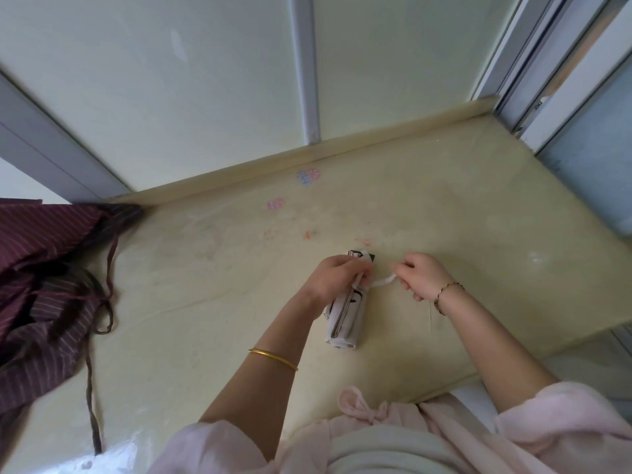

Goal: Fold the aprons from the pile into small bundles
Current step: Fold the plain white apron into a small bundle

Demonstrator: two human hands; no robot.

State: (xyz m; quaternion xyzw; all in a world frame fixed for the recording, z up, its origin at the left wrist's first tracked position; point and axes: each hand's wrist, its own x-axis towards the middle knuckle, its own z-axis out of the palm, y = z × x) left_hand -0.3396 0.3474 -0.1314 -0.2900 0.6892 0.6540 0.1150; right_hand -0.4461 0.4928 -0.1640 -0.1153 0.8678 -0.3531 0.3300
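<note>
"Head view, the only one. What's in your grip?"

"My left hand (337, 278) curls over the far end of the rolled white apron bundle (343, 323), pinning it to the counter (205, 302). My right hand (422, 277), just to the right of that grip, pinches the white tie (383, 280) stretched between the two."

"And the rest?"

"The maroon striped pile (44, 268) lies well to the left of my left hand."

"What could spoil it?"

"If my left hand loosens while I pull, I expect the roll springs open. Tug the tie sideways too hard, and the bundle skids or the wrap slips off its end."
</note>
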